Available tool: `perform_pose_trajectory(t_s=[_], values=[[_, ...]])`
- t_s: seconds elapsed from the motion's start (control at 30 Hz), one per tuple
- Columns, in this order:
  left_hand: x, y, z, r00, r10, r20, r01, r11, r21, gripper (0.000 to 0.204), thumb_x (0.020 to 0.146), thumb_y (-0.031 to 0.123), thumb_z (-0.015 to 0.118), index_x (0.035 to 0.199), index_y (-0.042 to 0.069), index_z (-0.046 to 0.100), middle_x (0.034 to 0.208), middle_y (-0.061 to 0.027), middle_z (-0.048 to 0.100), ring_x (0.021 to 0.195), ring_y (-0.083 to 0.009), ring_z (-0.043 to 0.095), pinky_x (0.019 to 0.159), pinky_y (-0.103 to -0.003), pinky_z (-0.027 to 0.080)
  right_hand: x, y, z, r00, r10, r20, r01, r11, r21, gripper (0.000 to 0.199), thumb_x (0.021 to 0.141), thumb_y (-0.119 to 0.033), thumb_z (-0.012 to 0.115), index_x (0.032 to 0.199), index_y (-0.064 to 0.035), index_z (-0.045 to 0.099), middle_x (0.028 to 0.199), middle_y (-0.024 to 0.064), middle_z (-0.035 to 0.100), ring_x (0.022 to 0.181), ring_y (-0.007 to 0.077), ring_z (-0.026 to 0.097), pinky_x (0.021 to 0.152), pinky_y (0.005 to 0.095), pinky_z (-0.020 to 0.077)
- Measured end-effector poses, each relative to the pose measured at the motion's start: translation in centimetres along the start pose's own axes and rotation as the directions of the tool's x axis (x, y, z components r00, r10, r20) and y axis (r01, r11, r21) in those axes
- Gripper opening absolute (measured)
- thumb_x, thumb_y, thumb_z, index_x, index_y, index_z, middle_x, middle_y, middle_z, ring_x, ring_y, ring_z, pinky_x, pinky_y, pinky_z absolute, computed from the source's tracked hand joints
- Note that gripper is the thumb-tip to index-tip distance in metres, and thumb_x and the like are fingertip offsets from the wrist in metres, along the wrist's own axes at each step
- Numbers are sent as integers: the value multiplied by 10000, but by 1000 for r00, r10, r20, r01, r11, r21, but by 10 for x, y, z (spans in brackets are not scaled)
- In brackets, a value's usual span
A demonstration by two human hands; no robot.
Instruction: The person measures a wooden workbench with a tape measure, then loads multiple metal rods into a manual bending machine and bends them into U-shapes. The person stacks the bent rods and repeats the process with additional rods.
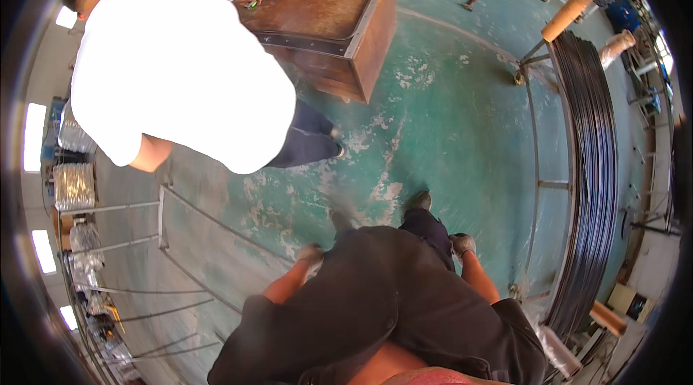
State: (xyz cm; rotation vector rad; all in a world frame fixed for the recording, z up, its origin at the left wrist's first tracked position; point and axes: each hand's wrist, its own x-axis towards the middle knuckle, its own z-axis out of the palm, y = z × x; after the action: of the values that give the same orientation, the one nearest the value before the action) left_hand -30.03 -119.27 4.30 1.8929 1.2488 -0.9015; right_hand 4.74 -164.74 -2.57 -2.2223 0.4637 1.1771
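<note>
My left hand [310, 253], in a greyish glove, hangs beside my left thigh above the green floor. It is blurred, and its fingers cannot be made out. On the other side my right hand [463, 244], gloved the same way, hangs by my right leg. Its fingers are small and partly turned away, so their pose is unclear. Nothing shows in or touching either hand. Ahead on the left, a person in a white shirt [188, 67] stands at a brown box-like workbench [375, 53] with metal-edged corners. That person's hand holds a small green-and-dark object [253, 3] on its top.
To my right stands a metal rack [534, 118] loaded with long dark strips [595, 168], with cardboard tubes [569, 14] at its end. A low metal frame [162, 219] spreads at my left. Wrapped bundles [74, 186] line the left wall. A small brown object [472, 1] lies on the floor ahead.
</note>
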Motion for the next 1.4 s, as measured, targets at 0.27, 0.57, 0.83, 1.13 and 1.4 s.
perform_pose_trajectory(t_s=[0.27, 0.57, 0.83, 1.13, 1.4], values=[[10, 183, -15, 992, 6, -129, -29, 983, -180, 347, 921, 310, 616, 1169, 143, 792, 1235, -193, 747, 1202, -390, 690, 1029, -460, 545, 150, -49, -115, 957, 33, 289, -172, 865, 471, 213, 934, -245, 707, 992, -56, 786, 896, 69, 780, 793, 187, 717, 772, 341, 557], [108, 296, -41, 992, 7, -126, -34, 977, -210, 359, 884, 358, 616, 1035, 112, 828, 1221, -197, 750, 1171, -406, 703, 1039, -469, 545, 185, -271, -140, 963, -255, 86, 269, 912, -310, 326, 935, -324, 693, 1141, -89, 786, 1026, 148, 786, 999, 304, 742, 909, 407, 568], [224, 389, -140, 963, 110, -246, -161, 966, -200, 383, 892, 362, 644, 1163, 134, 791, 1176, -186, 774, 1138, -391, 718, 1005, -436, 555, 128, -519, -137, 805, -515, 294, 570, 538, -621, 356, 913, -358, 656, 1117, -101, 795, 1104, 195, 770, 1073, 380, 721, 948, 457, 562], [240, 415, -239, 837, -143, -528, -121, 893, -433, 258, 980, 254, 576, 1053, 140, 796, 1093, -187, 766, 1059, -393, 731, 907, -477, 590, 151, -772, -75, 348, -800, 489, 877, 94, -471, 233, 924, -271, 683, 1046, -103, 789, 1069, 145, 765, 1064, 374, 705, 933, 473, 560], [236, 476, -290, 610, -695, -381, -21, 467, -884, 284, 930, 294, 652, 1133, 131, 765, 1099, -195, 772, 1073, -400, 730, 937, -461, 568, 184, -947, -12, -283, -699, 657, 834, -518, -191, 238, 849, -168, 731, 1075, -102, 765, 1166, 102, 731, 1211, 343, 626, 1057, 483, 484]])
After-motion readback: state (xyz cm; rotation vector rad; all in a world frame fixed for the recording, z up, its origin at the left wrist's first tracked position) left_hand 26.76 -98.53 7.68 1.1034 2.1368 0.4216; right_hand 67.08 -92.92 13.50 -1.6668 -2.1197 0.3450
